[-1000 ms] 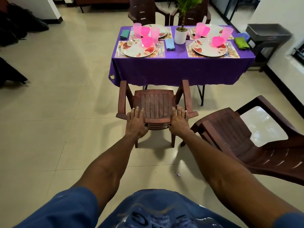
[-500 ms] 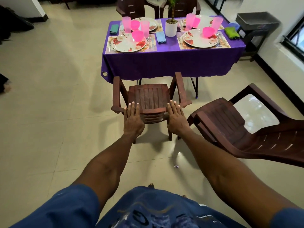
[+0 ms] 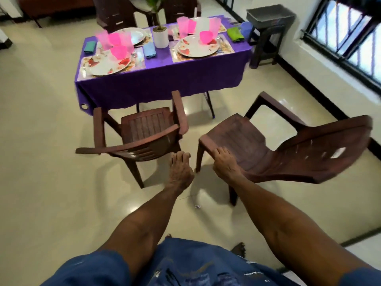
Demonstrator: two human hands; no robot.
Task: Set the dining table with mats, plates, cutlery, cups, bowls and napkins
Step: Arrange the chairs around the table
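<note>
right hand (image 3: 225, 164): fingers curled over the front edge of the seat of the right chair (image 3: 288, 149), gripping it; the thumb is hidden. this chair stands turned sideways, its back toward the window (image 3: 350, 36) side, apart from the table.

left hand (image 3: 180, 168): fingers straight and together, holding nothing, in the gap between the two chairs, the fingertips just beside the back corner of the left chair (image 3: 142, 133). whether they touch it cannot be told.

left chair: faces the table, its armrests reaching toward the hanging edge of the purple tablecloth (image 3: 160, 79).

table top, near left place: a flowered mat (image 3: 138, 58) bears a flowered plate (image 3: 109, 62) with a pink bowl (image 3: 119, 52) on its far rim; pink cups (image 3: 103, 39) stand behind; a blue napkin (image 3: 149, 50) lies just right of the mat and a teal napkin (image 3: 89, 46) at the far left corner.

near right place: a second mat (image 3: 226, 49) bears a second plate (image 3: 196, 47) with a second pink bowl (image 3: 206, 37); a green napkin (image 3: 235, 34) lies at the right edge. cutlery beside the plates is too blurred to tell apart.

centre: a white pot (image 3: 160, 37) with a green plant stands between the places. two far places with plates and pink cups lie behind, blurred.

surroundings: more dark chairs beyond the table; a grey tub (image 3: 270, 14) on a dark stool (image 3: 266, 45) beside the table's right end; pale tiled floor (image 3: 41, 162).
</note>
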